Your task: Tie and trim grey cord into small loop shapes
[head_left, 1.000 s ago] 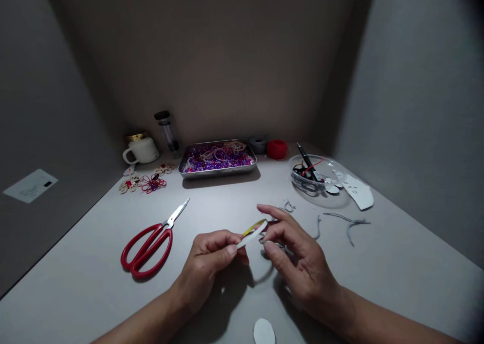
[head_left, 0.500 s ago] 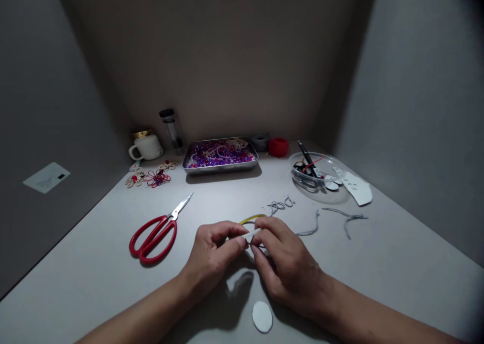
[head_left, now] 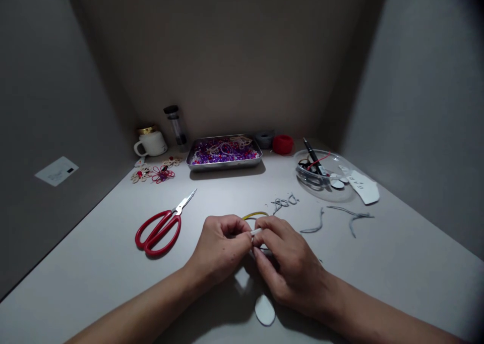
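At the middle of the table, my left hand (head_left: 223,245) and my right hand (head_left: 285,258) meet fingertip to fingertip. Both are closed in a pinch around a small flat white piece (head_left: 256,231), seen nearly edge-on. Behind the fingers arches a thin yellow band (head_left: 255,214); a thin dark line runs below it, and where they attach is hidden. Closer to me, a white oval cutout (head_left: 264,309) lies flat below my right hand. Red-handled scissors (head_left: 161,230) rest left of my left hand, blades pointing away.
Grey cord pieces (head_left: 313,229) lie right of my hands. Farther back are a metal tray (head_left: 227,166) of purple beads, red yarn (head_left: 283,145), grey yarn (head_left: 264,139), a clear dish (head_left: 317,182) with a pen, a white mug (head_left: 154,144), a clear bottle (head_left: 176,127) and cord flowers (head_left: 161,174).
My left fingertips have slid right along the white piece, closer to my right fingers, covering more of it. The whole view has shifted slightly.
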Demonstrator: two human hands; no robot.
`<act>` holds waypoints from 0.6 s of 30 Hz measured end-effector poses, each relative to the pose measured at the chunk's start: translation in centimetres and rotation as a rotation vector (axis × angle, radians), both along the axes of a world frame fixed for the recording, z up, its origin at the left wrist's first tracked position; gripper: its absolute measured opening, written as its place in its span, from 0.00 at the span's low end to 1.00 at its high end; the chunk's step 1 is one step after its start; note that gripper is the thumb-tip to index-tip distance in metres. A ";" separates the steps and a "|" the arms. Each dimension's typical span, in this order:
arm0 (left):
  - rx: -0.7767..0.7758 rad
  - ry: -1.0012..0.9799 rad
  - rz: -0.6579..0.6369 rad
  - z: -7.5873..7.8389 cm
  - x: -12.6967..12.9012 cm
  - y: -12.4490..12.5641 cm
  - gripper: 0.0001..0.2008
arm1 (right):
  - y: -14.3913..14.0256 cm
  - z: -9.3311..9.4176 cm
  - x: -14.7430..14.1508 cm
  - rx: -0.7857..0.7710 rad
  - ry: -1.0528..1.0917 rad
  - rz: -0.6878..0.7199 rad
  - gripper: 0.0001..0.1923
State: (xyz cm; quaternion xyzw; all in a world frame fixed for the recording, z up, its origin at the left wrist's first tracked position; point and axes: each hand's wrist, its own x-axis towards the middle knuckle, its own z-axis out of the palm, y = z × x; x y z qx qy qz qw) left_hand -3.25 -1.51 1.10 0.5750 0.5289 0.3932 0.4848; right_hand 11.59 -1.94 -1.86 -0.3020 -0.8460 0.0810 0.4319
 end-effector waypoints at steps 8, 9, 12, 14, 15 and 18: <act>0.000 0.036 -0.017 0.5 0.0 0.0 0.03 | -0.5 0.0 0.0 0.017 0.003 0.025 0.07; 0.013 0.040 -0.029 0.5 0.0 0.0 0.04 | -0.5 0.0 0.0 0.020 -0.003 0.031 0.07; 0.043 0.014 -0.053 0.5 -0.3 -0.1 0.05 | -0.5 0.0 0.0 0.011 -0.003 0.040 0.06; 0.032 -0.050 -0.084 0.5 -0.5 -0.1 0.06 | -0.4 0.0 0.0 -0.007 0.010 0.037 0.06; 0.018 -0.095 -0.107 0.5 -0.6 -0.1 0.07 | -0.4 0.0 0.1 -0.021 0.021 0.032 0.07; -0.003 -0.215 -0.169 0.4 -1.0 0.0 0.12 | -0.2 -0.1 0.2 -0.078 0.053 0.023 0.07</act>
